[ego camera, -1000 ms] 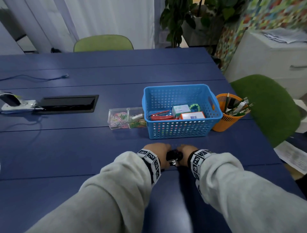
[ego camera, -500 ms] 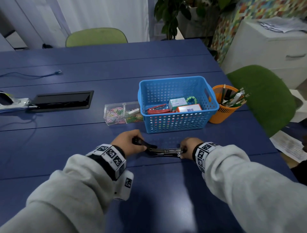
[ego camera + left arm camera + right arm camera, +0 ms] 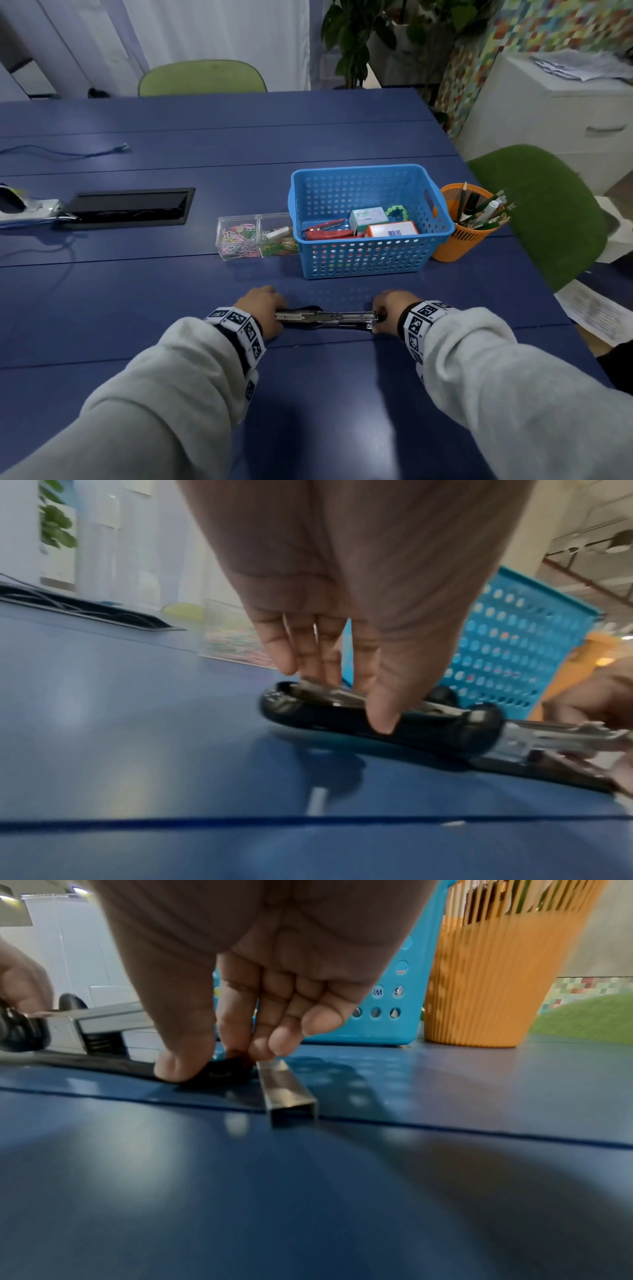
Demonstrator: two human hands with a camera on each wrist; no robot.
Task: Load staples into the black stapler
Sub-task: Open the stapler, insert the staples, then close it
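Note:
The black stapler (image 3: pixel 325 317) lies swung open flat on the blue table (image 3: pixel 308 394), its metal magazine (image 3: pixel 346 316) facing up. My left hand (image 3: pixel 262 308) grips the black top cover (image 3: pixel 377 723) at the left end, thumb on the near side and fingers on the far side. My right hand (image 3: pixel 388 308) holds the base end, with the thumb (image 3: pixel 181 1066) pressing on the black tip. A silver strip of staples (image 3: pixel 287 1093) lies on the table right beside that hand, its far end touching my fingertips (image 3: pixel 270 1045).
Behind the stapler stands a blue basket (image 3: pixel 370 260) holding a red stapler (image 3: pixel 327 231) and small boxes. An orange pen cup (image 3: pixel 459 240) is to its right, a clear box of paper clips (image 3: pixel 255 236) to its left. A black cable hatch (image 3: pixel 130 207) sits far left.
My hands have moved apart and the stapler has gone from closed to swung fully open. Half a second ago the cover was still raised at an angle; now it lies flat.

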